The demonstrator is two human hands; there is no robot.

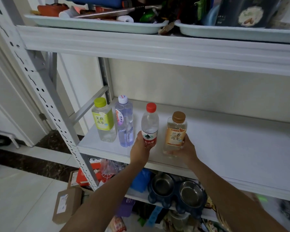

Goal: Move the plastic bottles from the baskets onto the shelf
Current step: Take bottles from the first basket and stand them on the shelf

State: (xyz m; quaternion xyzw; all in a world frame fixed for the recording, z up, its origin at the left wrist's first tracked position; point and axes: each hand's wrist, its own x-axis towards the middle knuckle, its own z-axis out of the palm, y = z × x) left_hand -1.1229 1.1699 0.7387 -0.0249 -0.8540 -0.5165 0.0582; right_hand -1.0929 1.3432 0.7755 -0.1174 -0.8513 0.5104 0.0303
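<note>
Nearest, the left hand wraps the base of the red-capped bottle and the right hand curls round the brown-capped tea bottle. Both are upright just past the shelf front edge, likely to keep the row. At ten o'clock stand the blue-tinted bottle and green-capped bottle. Bare board runs toward three o'clock.

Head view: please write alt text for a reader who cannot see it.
The left hand grips a red-capped water bottle and the right hand grips a brown-capped tea bottle, both upright at a white shelf. To their left stand a green-capped bottle and a white-capped bottle.
</note>
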